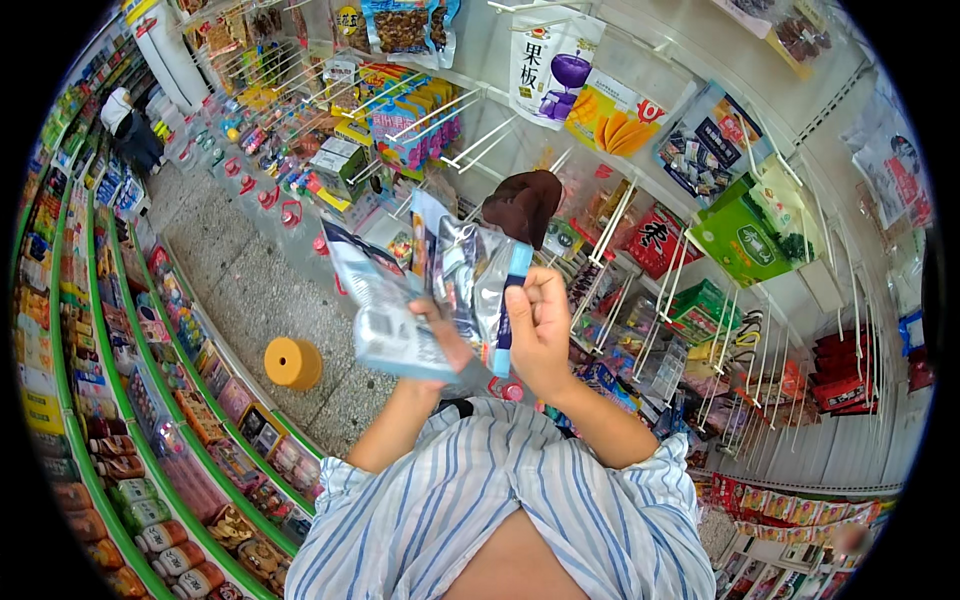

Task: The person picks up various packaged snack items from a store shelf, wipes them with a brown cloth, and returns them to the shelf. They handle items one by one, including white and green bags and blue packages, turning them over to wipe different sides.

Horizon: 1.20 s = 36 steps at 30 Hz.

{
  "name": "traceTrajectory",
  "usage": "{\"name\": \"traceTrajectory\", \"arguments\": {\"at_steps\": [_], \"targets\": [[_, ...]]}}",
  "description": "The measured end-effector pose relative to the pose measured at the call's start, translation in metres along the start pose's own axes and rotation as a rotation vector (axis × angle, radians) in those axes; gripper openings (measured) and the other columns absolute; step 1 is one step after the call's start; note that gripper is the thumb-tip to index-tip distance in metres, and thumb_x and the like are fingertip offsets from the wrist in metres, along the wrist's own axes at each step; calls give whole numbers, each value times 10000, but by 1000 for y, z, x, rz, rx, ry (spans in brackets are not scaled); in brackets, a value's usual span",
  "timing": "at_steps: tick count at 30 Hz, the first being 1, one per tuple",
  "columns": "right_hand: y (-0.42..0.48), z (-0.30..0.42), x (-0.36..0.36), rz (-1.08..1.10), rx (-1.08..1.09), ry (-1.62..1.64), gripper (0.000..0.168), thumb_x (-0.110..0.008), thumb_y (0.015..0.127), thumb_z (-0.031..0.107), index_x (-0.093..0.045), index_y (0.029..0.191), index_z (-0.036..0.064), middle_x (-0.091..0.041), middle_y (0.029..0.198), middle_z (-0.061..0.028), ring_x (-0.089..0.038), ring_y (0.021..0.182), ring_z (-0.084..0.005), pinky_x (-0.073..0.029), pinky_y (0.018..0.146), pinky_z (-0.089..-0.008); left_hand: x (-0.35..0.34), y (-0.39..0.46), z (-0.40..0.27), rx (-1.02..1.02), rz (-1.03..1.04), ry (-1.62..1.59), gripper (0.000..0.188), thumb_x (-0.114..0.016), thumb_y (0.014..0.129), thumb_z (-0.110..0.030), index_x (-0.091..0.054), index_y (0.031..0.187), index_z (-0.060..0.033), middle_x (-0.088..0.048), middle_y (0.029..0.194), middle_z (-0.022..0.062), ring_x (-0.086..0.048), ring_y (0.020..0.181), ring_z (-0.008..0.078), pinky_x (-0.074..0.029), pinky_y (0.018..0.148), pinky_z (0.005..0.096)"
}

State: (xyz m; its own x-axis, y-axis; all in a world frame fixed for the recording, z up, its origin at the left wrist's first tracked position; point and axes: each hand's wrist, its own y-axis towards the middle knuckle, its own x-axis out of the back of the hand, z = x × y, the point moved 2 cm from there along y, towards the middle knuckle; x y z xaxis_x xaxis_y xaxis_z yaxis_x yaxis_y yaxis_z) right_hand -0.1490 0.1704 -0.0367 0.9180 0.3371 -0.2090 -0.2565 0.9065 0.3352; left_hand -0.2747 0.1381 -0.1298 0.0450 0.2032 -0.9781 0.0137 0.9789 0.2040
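Note:
Both hands are up in front of my striped shirt, before a rack of hanging snack bags. My left hand (pixel 442 337) grips a blurred pale-blue and white snack bag (pixel 397 326), its printed back tilted towards me. My right hand (pixel 538 319) pinches the dark-and-light-blue edge of a second snack bag (pixel 469 262), thumb on the near side. That bag has a clear, shiny front with small packets inside. The two bags stand close together and overlap. Just beyond them is a dark brown thing (pixel 523 204) that I cannot identify.
White metal hooks (pixel 480 146) jut from the rack, some holding bags, such as a mango snack bag (pixel 611 116) and a green bag (pixel 750 229). A yellow stool (pixel 293 363) stands on the speckled floor (pixel 225 247). Green-edged shelves (pixel 195 420) curve along the left. Far off is a person (pixel 131 127).

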Motion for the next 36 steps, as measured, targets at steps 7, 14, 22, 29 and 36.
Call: {"name": "traceTrajectory", "arguments": {"at_steps": [7,14,22,29,36], "targets": [[43,-15,18,279,126,-213,238,-494,942,177,-502,1116,15,-549,969,-62,-539,912,-157,-440,831,-310,-19,12,-43,-18,121,70,216,-510,881,-310,-591,952,-123,-493,1292,150,-398,1269,309,-320,1037,510],[158,-119,122,74,-62,-1078,1393,-857,463,545,-56,1413,-84,-186,1431,-307,-211,1346,-411,-222,1104,-451,-19,12,-70,125,391,-152,144,-630,819,-249,-632,787,-109,-390,1424,81,-380,1297,291,-246,1065,537],[175,-153,117,223,-227,-804,1446,-891,461,473,35,1410,-103,-110,1475,-276,-159,1383,-324,-190,1121,-387,-59,15,-63,185,357,-373,195,-567,846,-302,-586,749,-134,-435,1394,56,-421,1260,265,-205,1085,532],[166,-119,88,206,-260,-1286,1041,-851,551,346,-321,1372,-10,-509,1252,-265,-501,1173,-368,-409,977,-408,-53,17,-67,208,376,-413,258,-564,846,-318,-582,663,-137,-426,1406,60,-409,1271,274,-192,1095,572],[162,-93,73,142,-92,-1294,339,-703,691,232,-669,958,27,-668,899,-196,-652,837,-342,-497,773,-403,-51,18,-70,208,337,-426,308,-527,867,-350,-573,647,-138,-463,1367,60,-415,1264,290,-205,1089,580]]}}
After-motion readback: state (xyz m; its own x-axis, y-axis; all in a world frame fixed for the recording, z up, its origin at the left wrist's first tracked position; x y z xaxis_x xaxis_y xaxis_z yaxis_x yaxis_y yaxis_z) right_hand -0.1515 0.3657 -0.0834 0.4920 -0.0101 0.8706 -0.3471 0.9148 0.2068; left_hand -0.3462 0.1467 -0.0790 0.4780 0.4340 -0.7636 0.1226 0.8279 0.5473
